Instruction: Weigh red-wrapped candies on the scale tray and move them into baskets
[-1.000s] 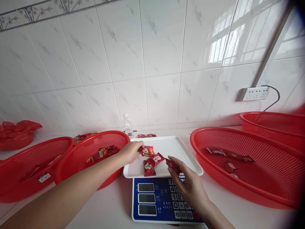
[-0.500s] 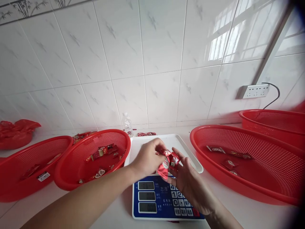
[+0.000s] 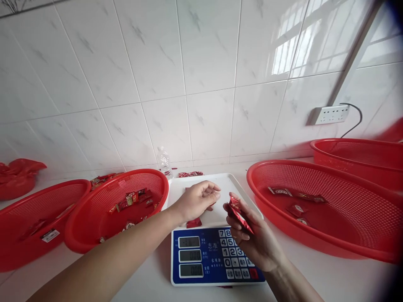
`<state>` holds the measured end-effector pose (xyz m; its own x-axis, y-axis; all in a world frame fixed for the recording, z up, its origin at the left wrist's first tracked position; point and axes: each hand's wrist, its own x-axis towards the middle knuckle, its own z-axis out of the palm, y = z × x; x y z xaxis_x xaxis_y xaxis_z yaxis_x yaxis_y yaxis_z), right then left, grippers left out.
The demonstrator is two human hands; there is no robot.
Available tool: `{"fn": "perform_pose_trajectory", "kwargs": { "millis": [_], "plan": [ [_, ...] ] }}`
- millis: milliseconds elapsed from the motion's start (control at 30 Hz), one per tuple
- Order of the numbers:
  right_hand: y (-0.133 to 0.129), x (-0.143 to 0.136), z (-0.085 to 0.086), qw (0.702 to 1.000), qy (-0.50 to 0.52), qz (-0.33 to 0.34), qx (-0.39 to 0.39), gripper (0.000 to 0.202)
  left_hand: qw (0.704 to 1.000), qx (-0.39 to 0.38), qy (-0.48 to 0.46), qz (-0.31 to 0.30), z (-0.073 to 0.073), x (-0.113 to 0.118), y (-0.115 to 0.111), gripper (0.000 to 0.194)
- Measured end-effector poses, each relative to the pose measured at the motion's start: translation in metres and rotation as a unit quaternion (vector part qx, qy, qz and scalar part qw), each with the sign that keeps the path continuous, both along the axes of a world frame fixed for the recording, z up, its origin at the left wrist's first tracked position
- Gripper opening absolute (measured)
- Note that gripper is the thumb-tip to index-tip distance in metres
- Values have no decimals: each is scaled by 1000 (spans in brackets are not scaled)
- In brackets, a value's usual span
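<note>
My left hand (image 3: 198, 197) hovers over the white pan (image 3: 225, 184) of a blue-fronted digital scale (image 3: 208, 277), its fingers loosely curled and apart. Beneath it, a red wrapped snack packet (image 3: 194, 222) lies at the pan's front edge. More red shows by the left fingers, partly hidden by the hand. To the right, my right hand (image 3: 256, 235) is closed around shiny red snack packets (image 3: 239, 216), above the pan's right front corner and the keypad. How many it holds cannot be made out.
Red mesh baskets with a few packets stand left (image 3: 118, 178) and right (image 3: 283, 167) of the scale; others stand farther out on both sides. Behind the pan are a clear plastic bottle (image 3: 163, 159) and a red packet strip (image 3: 190, 174). A socket strip (image 3: 330, 114) hangs on the tiled wall.
My hands have moved apart from where they met over red packets. Some packets stay in my right hand, and a red packet now shows on the pan under my left. The view has shifted slightly.
</note>
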<state>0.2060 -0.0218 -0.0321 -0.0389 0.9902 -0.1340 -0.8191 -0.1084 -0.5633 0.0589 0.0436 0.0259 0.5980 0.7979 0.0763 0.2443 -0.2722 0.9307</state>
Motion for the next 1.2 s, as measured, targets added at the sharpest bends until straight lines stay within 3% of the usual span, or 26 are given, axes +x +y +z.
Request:
{"fn": "perform_pose_trajectory", "kwargs": {
  "millis": [100,200,367,467,567,733,867,1000,1067,1200],
  "plan": [
    [-3,0,2,999,-44,26,11,55,995,-82,35,-43,-4,-2,-1,36],
    [-6,1,1,994,-88,49,37,63,986,-151,34,-65,-5,-1,-6,33],
    [-10,2,0,981,-159,98,46,71,983,-168,13,-77,-3,-1,-11,22],
    [-12,0,0,979,-168,100,49,69,993,-111,-9,-40,-3,-5,-9,23],
    [-10,0,0,983,-160,80,42,60,1000,-3,6,25,2,-15,0,22],
    [-5,1,0,991,-130,18,27,50,971,160,99,144,4,-46,27,22],
    [-5,0,2,991,-136,-12,13,53,957,184,191,119,-15,-58,33,29],
    [-6,-2,3,988,-152,-22,7,56,934,202,291,40,-36,-51,21,80],
    [-5,-3,2,988,-153,-24,2,58,913,205,352,7,-39,-44,17,94],
    [-3,-3,-1,988,-156,-15,6,55,894,222,389,2,-37,-33,27,86]
  ]
}}
